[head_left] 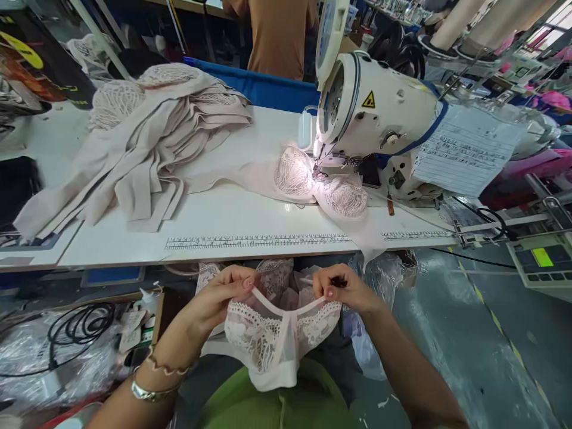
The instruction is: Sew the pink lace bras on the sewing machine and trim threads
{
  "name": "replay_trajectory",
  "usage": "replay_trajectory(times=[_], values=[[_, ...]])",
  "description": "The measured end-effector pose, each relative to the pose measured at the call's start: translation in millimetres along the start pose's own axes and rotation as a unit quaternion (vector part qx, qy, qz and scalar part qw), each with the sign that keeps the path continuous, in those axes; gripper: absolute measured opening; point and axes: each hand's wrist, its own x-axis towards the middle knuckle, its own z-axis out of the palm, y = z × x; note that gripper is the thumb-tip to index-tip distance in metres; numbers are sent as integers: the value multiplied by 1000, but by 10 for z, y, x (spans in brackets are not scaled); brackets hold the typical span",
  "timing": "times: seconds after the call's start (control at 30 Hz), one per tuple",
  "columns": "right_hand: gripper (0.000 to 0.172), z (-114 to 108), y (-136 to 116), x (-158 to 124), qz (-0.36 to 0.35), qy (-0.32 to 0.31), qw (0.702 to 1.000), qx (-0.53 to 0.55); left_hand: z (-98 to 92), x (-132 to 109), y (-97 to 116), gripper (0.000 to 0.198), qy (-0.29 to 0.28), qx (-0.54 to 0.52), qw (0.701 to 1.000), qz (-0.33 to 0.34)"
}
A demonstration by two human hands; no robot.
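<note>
Far up and left of the hands, a black banner (pixel 22 56) carries yellow marks that are too cut off to read. Above the hands, a printed ruler strip (pixel 259 241) runs along the near edge of the desk (pixel 223 214); its figures are too small to read. Up and right of the hands stands a white sewing machine (pixel 384 107) with a yellow triangular warning sticker (pixel 369 100) on its head. A paper sheet (pixel 465 152) of printed lines is fixed to the machine's arm, the writing too fine to make out. Further right, about level with the ruler strip, a control panel (pixel 543 257) shows a lit green display.

The left hand (pixel 223 292), with a bracelet (pixel 154 390) at the wrist, is closed narrow, thumb and fingertips pinching the top edge of a lace bra (pixel 272 342). The right hand (pixel 346 289) is pinched the same way on the opposite top edge. A small dark thing shows among its fingers, but what it is cannot be told. The lace bra hangs stretched between both hands, below the desk edge and over a green cloth (pixel 277 411).

Above the left hand a pile of beige fabric pieces (pixel 147 143) lies on the desk. Above the right hand a second bra (pixel 313 185) lies under the machine's needle, brightly lit.
</note>
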Motion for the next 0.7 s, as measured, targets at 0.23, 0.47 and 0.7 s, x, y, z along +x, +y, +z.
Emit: replay_trajectory(times=[0.23,0.47,0.7], values=[[64,61,227,67,43,23,992,117,111,40,-60,65,-27,-67,997,8],[65,-11,88,57,28,2,997,72,183,36,-73,65,-24,-81,996,1],[56,75,-237,64,-39,-193,951,-238,322,229,-25,58,-26,-33,999,-12]])
